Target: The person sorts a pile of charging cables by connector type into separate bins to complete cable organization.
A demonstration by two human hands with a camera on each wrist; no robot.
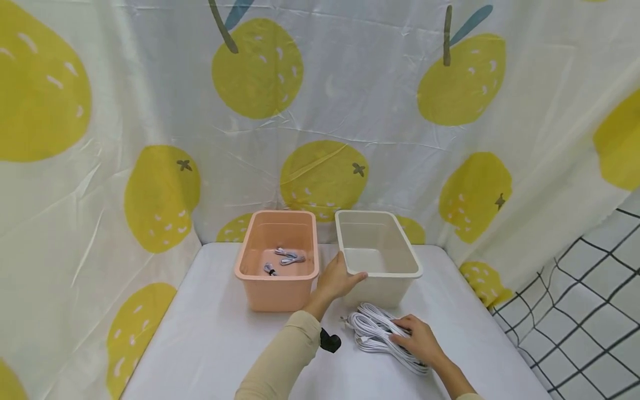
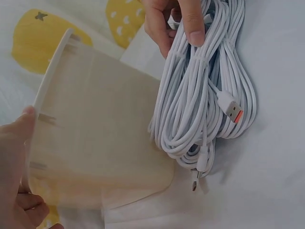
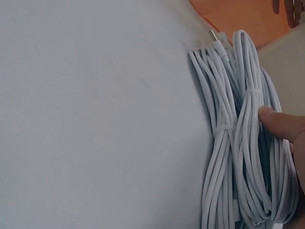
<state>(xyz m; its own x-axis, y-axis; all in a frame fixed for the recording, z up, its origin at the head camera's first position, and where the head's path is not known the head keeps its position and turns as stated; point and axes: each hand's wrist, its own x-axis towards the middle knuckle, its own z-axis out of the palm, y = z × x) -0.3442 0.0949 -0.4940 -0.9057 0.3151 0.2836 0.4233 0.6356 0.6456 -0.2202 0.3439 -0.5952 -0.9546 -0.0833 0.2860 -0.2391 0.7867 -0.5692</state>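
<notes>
My left hand (image 1: 341, 279) grips the near left rim of a cream bin (image 1: 385, 289), thumb along the front and fingers at the side. On the table in front of that bin, my right hand (image 1: 419, 340) holds thick bundles of white USB cable (image 1: 376, 328), thumb on top. The left wrist view shows the tied coils (image 2: 190, 90), a USB plug (image 2: 230, 108) with an orange tip and a smaller connector hanging below. Seen from the right wrist, my thumb (image 3: 281, 125) presses against one coil. Part of the right hand is hidden behind the cables.
Left of the cream bin stands a peach bin (image 1: 280, 294) holding several small tied cables (image 1: 290, 256). A black heart-shaped patch (image 1: 330, 340) shows on the white table (image 1: 200, 344) beside my left sleeve. A fruit-print curtain (image 1: 350, 83) hangs behind; a black wire grid (image 1: 590, 300) is at the right.
</notes>
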